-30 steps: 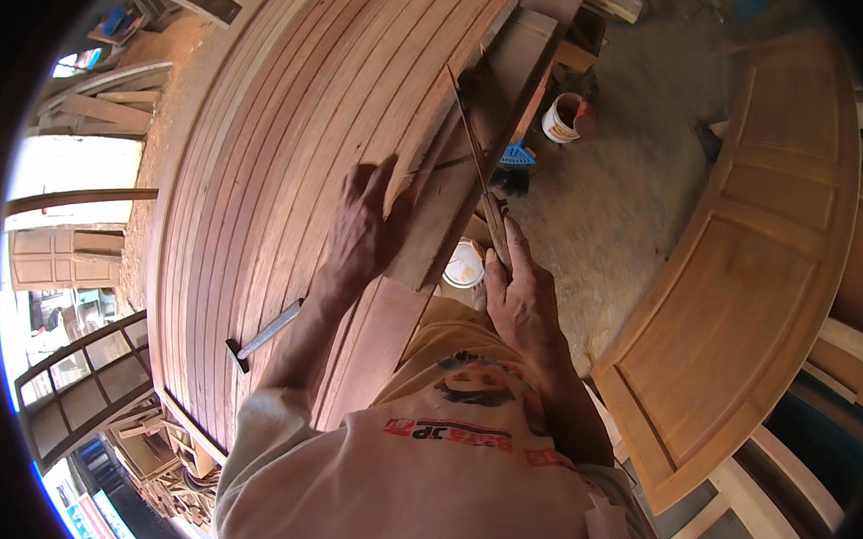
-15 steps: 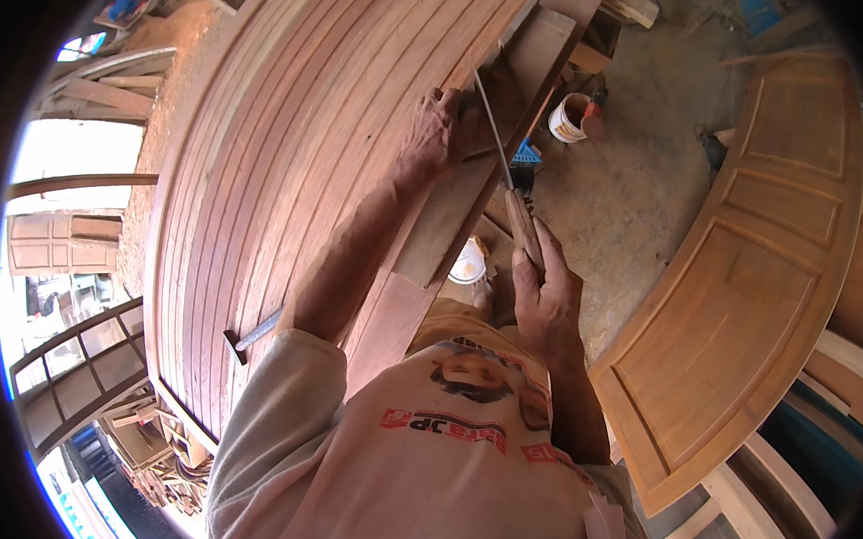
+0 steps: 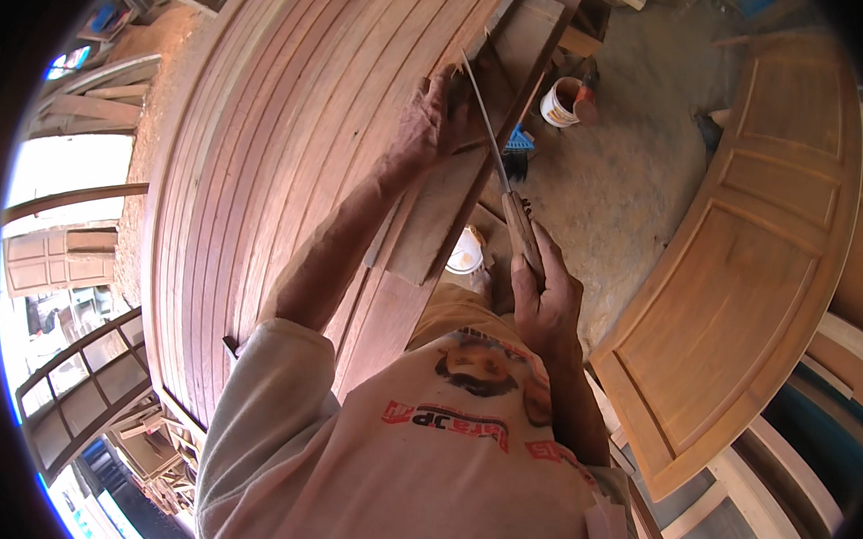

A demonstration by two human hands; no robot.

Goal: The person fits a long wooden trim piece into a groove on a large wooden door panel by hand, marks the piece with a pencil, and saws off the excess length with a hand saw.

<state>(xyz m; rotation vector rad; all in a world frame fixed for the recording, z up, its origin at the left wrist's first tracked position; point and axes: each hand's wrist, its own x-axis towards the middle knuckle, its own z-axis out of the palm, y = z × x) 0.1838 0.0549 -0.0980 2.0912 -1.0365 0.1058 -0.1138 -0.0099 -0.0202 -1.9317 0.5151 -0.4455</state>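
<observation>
A: What containers are there?

B: Two. A white bucket (image 3: 555, 111) stands on the floor (image 3: 638, 163); its inside looks reddish-brown, though I can't tell what fills it. An orange thing (image 3: 586, 105) shows at its right side

A: And the other?

B: A white tub (image 3: 461, 264), nearer the body, seen just past the right edge of the board (image 3: 439, 212). Its top is pale with a tan patch; lid or contents, I can't tell

A: Where's the saw (image 3: 514, 215)?

B: In the right hand (image 3: 548, 294), closed around its wooden end. It slants forward and left across the board's edge, its far tip just beside the left hand (image 3: 428, 125). Whether it touches the board, I can't tell

A: What's that left hand doing?

B: It lies where the planks (image 3: 292, 157) meet the board, fingers bent; gripping or only resting, I can't tell
</observation>
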